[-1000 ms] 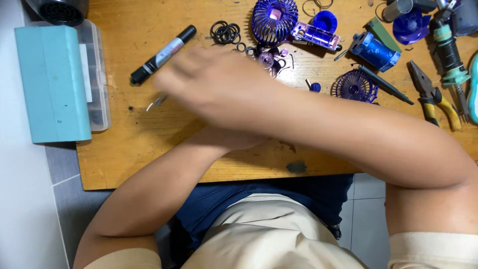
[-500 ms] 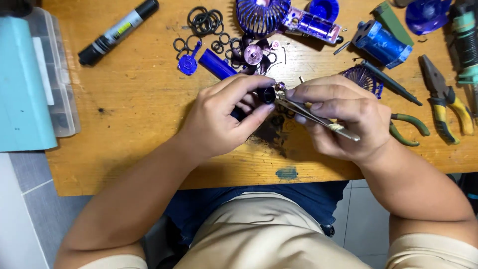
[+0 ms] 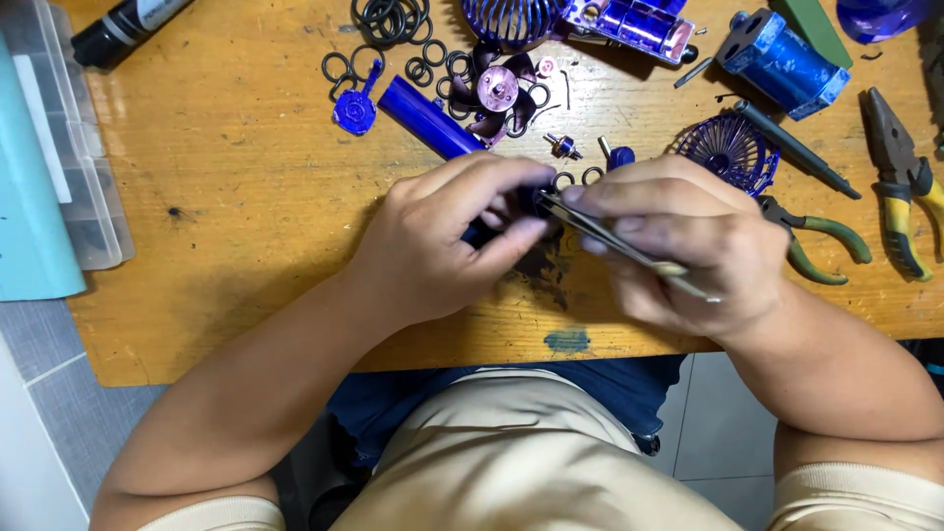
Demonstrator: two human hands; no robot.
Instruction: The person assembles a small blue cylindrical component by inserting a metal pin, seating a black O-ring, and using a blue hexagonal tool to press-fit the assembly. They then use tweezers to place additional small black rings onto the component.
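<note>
My left hand (image 3: 447, 236) is closed on a small dark blue part (image 3: 484, 232) over the wooden table (image 3: 246, 226). My right hand (image 3: 678, 241) grips metal tweezers (image 3: 629, 251), whose tips meet the part between my left fingers. A blue tube (image 3: 428, 118) lies just beyond my left hand, partly hidden by it. Behind my right hand rests a purple fan grille (image 3: 733, 149).
Black rings (image 3: 388, 20), a fan blade (image 3: 497, 90), a blue motor block (image 3: 777, 54), a marker (image 3: 123, 29) and a dark rod (image 3: 796, 149) lie at the back. Green-handled pliers (image 3: 816, 241) and yellow-handled pliers (image 3: 905, 187) lie right. A teal box (image 3: 34, 187) stands left.
A second ago my arm was sweeping across the table. Both hands have since come together near the front edge, holding the small part and the tweezers, and they have stayed there.
</note>
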